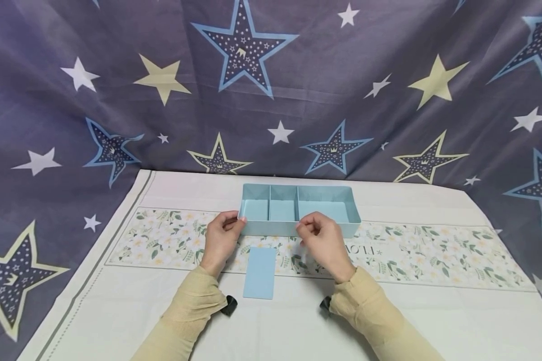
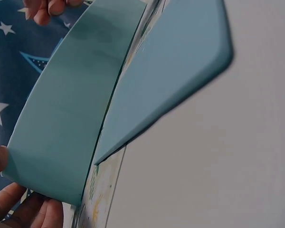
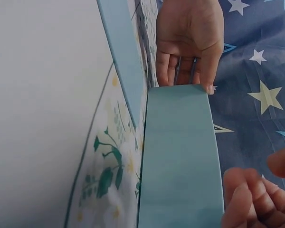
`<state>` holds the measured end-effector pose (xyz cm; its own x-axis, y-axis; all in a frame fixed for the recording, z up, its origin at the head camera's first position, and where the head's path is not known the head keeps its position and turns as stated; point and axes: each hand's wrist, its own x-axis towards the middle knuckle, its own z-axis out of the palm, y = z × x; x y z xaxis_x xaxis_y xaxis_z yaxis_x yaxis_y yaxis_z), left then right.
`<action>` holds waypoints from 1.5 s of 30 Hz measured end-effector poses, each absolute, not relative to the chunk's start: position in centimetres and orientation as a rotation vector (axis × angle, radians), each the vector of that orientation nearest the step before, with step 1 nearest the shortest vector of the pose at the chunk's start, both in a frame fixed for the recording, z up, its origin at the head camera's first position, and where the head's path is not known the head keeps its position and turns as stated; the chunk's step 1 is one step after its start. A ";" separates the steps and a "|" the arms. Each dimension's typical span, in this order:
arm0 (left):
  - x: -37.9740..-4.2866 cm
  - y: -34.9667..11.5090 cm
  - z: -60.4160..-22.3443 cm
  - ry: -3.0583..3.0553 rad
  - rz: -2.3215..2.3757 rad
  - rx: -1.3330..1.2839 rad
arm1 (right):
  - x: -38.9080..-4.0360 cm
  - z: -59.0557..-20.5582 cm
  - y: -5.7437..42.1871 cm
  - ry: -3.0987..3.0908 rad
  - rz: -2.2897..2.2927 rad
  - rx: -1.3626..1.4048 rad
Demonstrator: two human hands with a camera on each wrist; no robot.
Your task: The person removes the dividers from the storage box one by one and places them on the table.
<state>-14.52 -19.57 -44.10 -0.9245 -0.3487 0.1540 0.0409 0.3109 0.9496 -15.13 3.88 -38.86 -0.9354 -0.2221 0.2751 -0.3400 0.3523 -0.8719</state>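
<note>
A light-blue box (image 1: 271, 228) with three open compartments stands on the tablecloth. My left hand (image 1: 222, 239) grips its front left corner; in the left wrist view the thumb is at the rim, with the fingers (image 2: 38, 211) by the end wall. My right hand (image 1: 323, 244) is at the front rim near the right divider (image 1: 297, 203), its fingers loosely curled. In the right wrist view those fingers (image 3: 237, 204) are beside the rim, the thumb apart from them, and no held thing shows. A flat light-blue rectangular panel (image 1: 259, 273) lies in front of the box, between the forearms.
The white tablecloth (image 1: 289, 326) has a printed floral band (image 1: 162, 235) running under the box. A dark curtain (image 1: 343, 90) with stars hangs behind the table and down both sides. Small black devices (image 1: 229, 306) are at both wrists.
</note>
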 end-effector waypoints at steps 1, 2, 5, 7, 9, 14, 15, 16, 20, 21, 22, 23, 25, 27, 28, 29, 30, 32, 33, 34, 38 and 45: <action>-14.3 -19.4 -43.7 -2.258 -1.663 0.288 | -15.2 -38.8 3.9 -2.490 1.629 0.518; -14.2 -19.4 -43.4 -2.262 -1.672 0.295 | -15.3 -38.8 3.9 -2.487 1.610 0.518; -14.1 -19.3 -43.1 -2.261 -1.685 0.297 | -15.6 -38.8 4.0 -2.479 1.546 0.510; -14.2 -19.4 -43.2 -2.259 -1.678 0.291 | -15.8 -38.8 4.1 -2.472 1.531 0.508; -14.5 -19.6 -43.8 -2.266 -1.649 0.275 | -15.9 -38.8 4.1 -2.469 1.520 0.509; -14.4 -19.6 -43.8 -2.274 -1.639 0.280 | -16.3 -38.6 4.2 -2.455 1.512 0.489; -14.3 -19.5 -43.5 -2.276 -1.646 0.289 | -16.4 -38.6 4.2 -2.454 1.510 0.484; -14.1 -19.4 -43.2 -2.272 -1.663 0.294 | -16.4 -38.6 4.2 -2.453 1.508 0.478; -14.1 -19.3 -43.1 -2.271 -1.674 0.304 | -16.5 -38.4 4.2 -2.453 1.502 0.463; -14.1 -19.3 -43.2 -2.271 -1.674 0.310 | -16.5 -38.4 4.2 -2.449 1.506 0.462; -14.1 -19.3 -43.2 -2.269 -1.678 0.317 | -16.5 -38.4 4.2 -2.445 1.506 0.460; -14.1 -19.3 -43.2 -2.265 -1.679 0.322 | -16.6 -38.4 4.2 -2.442 1.507 0.458; -14.1 -19.3 -43.2 -2.262 -1.680 0.325 | -16.6 -38.4 4.2 -2.433 1.503 0.455; -14.2 -19.3 -43.2 -2.261 -1.688 0.322 | -16.7 -38.3 4.3 -2.425 1.497 0.452; -14.2 -19.3 -43.1 -2.260 -1.688 0.317 | -16.7 -38.3 4.3 -2.423 1.492 0.449; -14.2 -19.3 -43.1 -2.262 -1.685 0.312 | -16.8 -38.3 4.3 -2.421 1.490 0.446; -14.2 -19.4 -43.1 -2.264 -1.686 0.309 | -16.8 -38.2 4.3 -2.418 1.485 0.444; -14.2 -19.4 -43.1 -2.267 -1.686 0.305 | -16.9 -38.2 4.3 -2.415 1.482 0.438; -14.2 -19.4 -43.1 -2.267 -1.684 0.306 | -17.0 -38.1 4.3 -2.417 1.480 0.437; -14.2 -19.4 -43.1 -2.268 -1.679 0.303 | -17.0 -38.1 4.3 -2.420 1.477 0.436; -14.1 -19.2 -43.2 -2.266 -1.660 0.300 | -17.2 -37.9 4.1 -2.432 1.472 0.430; -14.8 -19.7 -44.5 -2.269 -1.606 0.273 | -17.9 -37.9 3.8 -2.440 1.463 0.432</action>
<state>-14.79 -19.71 -44.54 -0.9214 -0.3503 0.1681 0.0421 0.3401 0.9394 -17.86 3.76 -37.90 -0.9211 -0.1180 0.3710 -0.3828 0.4478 -0.8080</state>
